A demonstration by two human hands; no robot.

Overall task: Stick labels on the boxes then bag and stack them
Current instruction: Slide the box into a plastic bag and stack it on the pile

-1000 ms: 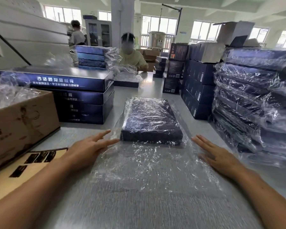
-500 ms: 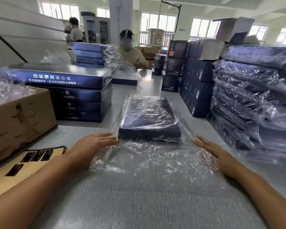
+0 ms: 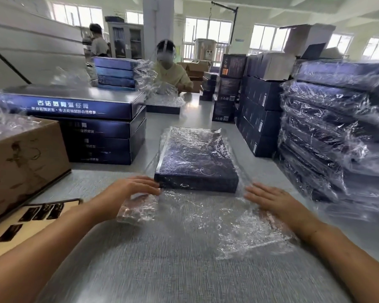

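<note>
The dark box (image 3: pixel 196 158) lies mid-bench (image 3: pixel 184 270), fully inside its clear bag (image 3: pixel 206 215), so I'd say bagging is nearly done. The slack open end needs folding, then the box goes onto the bagged stack (image 3: pixel 337 132) at the right, while unbagged boxes (image 3: pixel 92 127) wait at the left. The left hand (image 3: pixel 131 189) rests released, fingers lightly bent, on the plastic at the box's near left corner, and the right hand (image 3: pixel 271 200) lies flat on the bag's right side, holding nothing.
</note>
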